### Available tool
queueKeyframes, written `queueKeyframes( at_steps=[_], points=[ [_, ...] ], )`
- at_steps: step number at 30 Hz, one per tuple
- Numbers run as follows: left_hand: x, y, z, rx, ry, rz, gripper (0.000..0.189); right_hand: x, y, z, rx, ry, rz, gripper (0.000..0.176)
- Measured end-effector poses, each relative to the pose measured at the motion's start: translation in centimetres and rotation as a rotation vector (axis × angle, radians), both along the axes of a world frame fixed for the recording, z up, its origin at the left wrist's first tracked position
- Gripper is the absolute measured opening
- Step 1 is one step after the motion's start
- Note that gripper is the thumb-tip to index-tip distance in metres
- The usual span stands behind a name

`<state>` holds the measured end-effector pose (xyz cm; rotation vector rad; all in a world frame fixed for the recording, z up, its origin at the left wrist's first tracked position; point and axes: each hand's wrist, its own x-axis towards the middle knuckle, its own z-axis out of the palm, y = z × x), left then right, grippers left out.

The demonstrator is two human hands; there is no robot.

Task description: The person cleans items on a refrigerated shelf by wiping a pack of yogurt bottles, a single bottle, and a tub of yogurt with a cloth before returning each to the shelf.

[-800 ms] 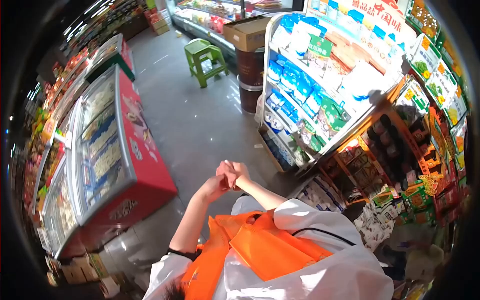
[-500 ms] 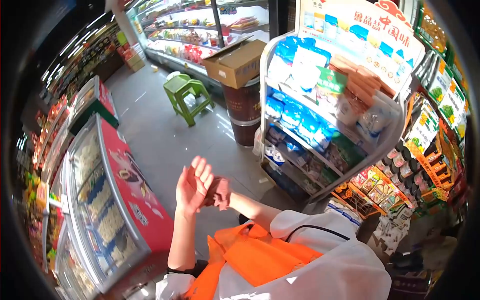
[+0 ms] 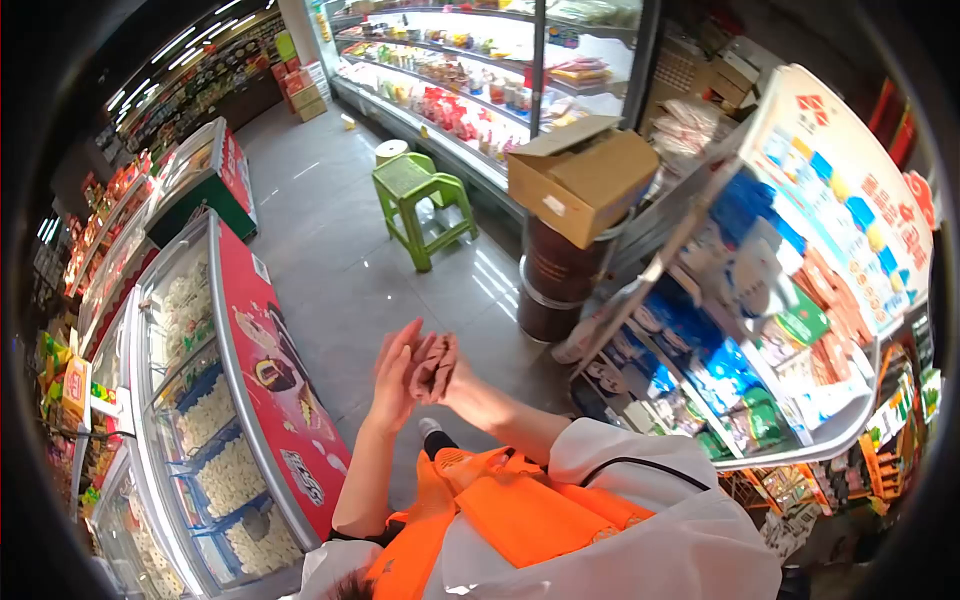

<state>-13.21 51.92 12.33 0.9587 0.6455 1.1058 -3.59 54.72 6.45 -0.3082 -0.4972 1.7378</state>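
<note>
My right hand is closed around a crumpled reddish-brown cloth, held at mid-body height above the floor. Beside it, on the cloth's left, is my left hand, fingers stretched upward and slightly blurred. Its inner side is close to the cloth; whether it touches is hard to make out. Below both hands hangs the orange vest that I wear over a pale top.
A glass-topped freezer runs along my left. Ahead are a green step stool and an open cardboard box on a brown drum. To my right stands a slanted shelf rack with bagged goods; a lit refrigerated cabinet is behind.
My view has swung left, so the rack now sits farther right. The left hand has turned from an open palm facing me to side-on, beside the cloth.
</note>
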Motion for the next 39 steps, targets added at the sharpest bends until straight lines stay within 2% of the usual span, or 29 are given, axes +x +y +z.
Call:
queueKeyframes(
  at_steps=[5, 8, 10, 11, 12, 14, 15, 17, 18, 20, 21, 22, 23, 25, 28, 29, 31, 32, 35, 38, 39],
  points=[
    [-8.3, 9.8, -1.8, -0.012, 0.039, -0.052, 0.054, -4.2, 12.0, 1.6, 0.209, -0.208, -0.184, 0.021],
    [-12.8, 15.9, -2.5, -0.106, 0.021, 0.233, 0.046, -6.4, 19.6, 4.0, 0.508, -0.462, -0.325, 0.022],
    [-13.9, 20.2, -1.4, -0.027, 0.048, 0.352, 0.046, -7.7, 23.5, 6.3, 0.753, -0.762, -0.336, 0.022],
    [-14.2, 21.7, -1.2, -0.003, 0.067, 0.414, 0.045, -8.7, 23.4, 6.4, 0.47, -0.731, -0.199, 0.022],
    [-14.7, 23.7, -2.2, 0.025, 0.111, 0.386, 0.044, -10.0, 23.3, 6.6, 0.185, -0.687, -0.064, 0.024],
    [-15.2, 28.3, -4.9, 0.081, 0.199, 0.325, 0.042, -14.4, 26.6, 6.1, -0.183, -0.389, -0.074, 0.018],
    [-15.2, 30.1, -4.4, -0.015, 0.146, 0.325, 0.041, -16.5, 28.2, 5.8, -0.359, -0.227, -0.12, 0.016],
    [-15.5, 34.0, -3.2, -0.204, 0.041, 0.319, 0.038, -23.1, 33.7, -2.5, -0.17, -0.139, -0.527, 0.031],
    [-16.8, 37.5, -6.2, -0.162, -0.072, 0.247, 0.034, -23.9, 35.5, -2.9, -0.163, 0.066, -0.408, 0.025],
    [-18.6, 42.7, -7.8, -0.157, -0.28, 0.165, 0.032, -24.5, 39.6, -3.0, -0.127, 0.465, -0.157, 0.014],
    [-19.5, 45.4, -8.5, -0.153, -0.384, 0.123, 0.032, -24.3, 42.0, -3.3, -0.132, 0.414, -0.057, 0.014],
    [-20.9, 48.2, -9.5, -0.061, -0.287, 0.104, 0.033, -24.1, 44.4, -3.7, -0.131, 0.361, 0.045, 0.015],
    [-22.8, 51.8, -12.3, -0.089, -0.324, 0.077, 0.037, -23.9, 46.8, -4.0, -0.125, 0.307, 0.145, 0.015],
    [-27.1, 59.2, -17.4, -0.154, -0.382, 0.035, 0.046, -23.9, 50.6, 1.2, -0.072, 0.311, 0.391, 0.024],
    [-30.2, 65.4, -14.3, -0.16, -0.56, 0.044, 0.047, -23.5, 56.4, 10.2, 0.008, 0.271, 0.777, 0.04],
    [-30.7, 66.5, -12.5, -0.156, -0.632, 0.052, 0.048, -23.7, 58.8, 11.3, 0.03, 0.246, 0.911, 0.045],
    [-31.3, 68.5, -9.6, -0.158, -0.754, 0.078, 0.049, -27.2, 63.7, 11.4, -0.02, 0.448, 0.923, 0.047],
    [-31.3, 69.6, -8.7, -0.179, -0.82, 0.091, 0.049, -29.6, 65.9, 10.8, -0.053, 0.551, 0.923, 0.048],
    [-31.4, 73.9, -7.5, -0.233, -0.987, 0.111, 0.051, -35.9, 74.6, 5.9, -0.355, 0.559, 0.622, 0.048],
    [-32.3, 79.2, -7.7, -0.296, -1.083, 0.116, 0.054, -39.5, 81.7, 5.7, -0.451, 0.163, 0.174, 0.046],
    [-32.9, 81.1, -7.9, -0.314, -1.095, 0.107, 0.054, -40.6, 83.6, 4.5, -0.319, 0.06, 0.097, 0.044]
  ],
)
